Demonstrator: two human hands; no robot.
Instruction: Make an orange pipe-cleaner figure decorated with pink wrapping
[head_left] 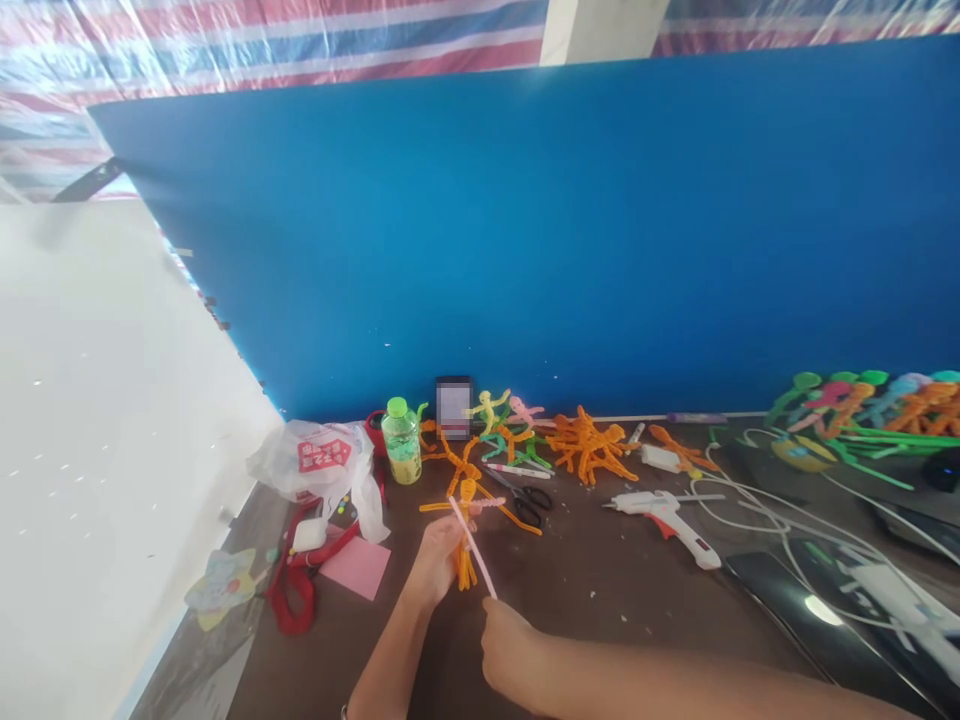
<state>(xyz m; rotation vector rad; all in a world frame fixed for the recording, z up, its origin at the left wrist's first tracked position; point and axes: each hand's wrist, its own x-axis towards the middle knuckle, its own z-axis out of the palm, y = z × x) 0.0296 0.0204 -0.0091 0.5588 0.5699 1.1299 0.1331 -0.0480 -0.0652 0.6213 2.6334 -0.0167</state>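
Note:
Low in the middle of the head view, my left hand (437, 556) is closed around an orange pipe-cleaner figure (466, 568), whose strands hang down below the fingers. A pale pink pipe cleaner (474, 548) crosses in front of the figure, and a twisted pink piece sticks out to its right. My right hand (511, 650) is closed on the lower end of the pink pipe cleaner, below and right of my left hand. Another orange figure (459, 462) lies just behind, with long limbs spread on the dark table (592, 640).
Black scissors (529, 500) and a glue gun (667, 520) with white cables lie to the right. Orange figures (589, 445) are heaped behind. A green-capped bottle (403, 440), plastic bag (319, 460), pink paper (358, 566) and red strap (291, 600) are left. A blue panel (525, 240) stands behind.

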